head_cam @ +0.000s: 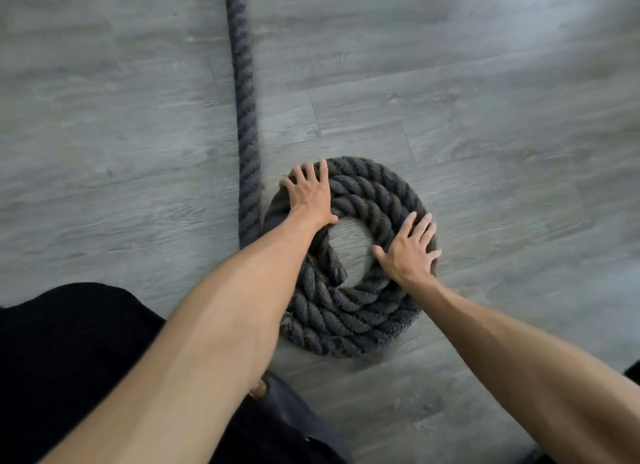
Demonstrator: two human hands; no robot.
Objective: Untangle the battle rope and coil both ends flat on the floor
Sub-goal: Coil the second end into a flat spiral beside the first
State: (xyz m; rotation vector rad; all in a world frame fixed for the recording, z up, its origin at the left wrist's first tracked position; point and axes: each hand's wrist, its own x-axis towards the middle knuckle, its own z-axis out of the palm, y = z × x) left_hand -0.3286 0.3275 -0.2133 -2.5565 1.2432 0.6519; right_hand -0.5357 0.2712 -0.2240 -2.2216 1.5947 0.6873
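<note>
A thick dark grey battle rope lies in a flat coil (349,321) of about three turns on the grey wooden floor (485,117), with a bare hole in its middle. The rope's end sits at the inner edge of the hole. From the coil's left side a straight run of rope (244,100) leads away to the top of the view. My left hand (310,195) presses flat with spread fingers on the coil's upper left. My right hand (408,252) lies flat with spread fingers on the coil's right side.
My dark-clothed knee (69,342) fills the lower left, close to the coil. Another dark shape (632,370) shows at the right edge. Grey floor planks surround the coil on all sides.
</note>
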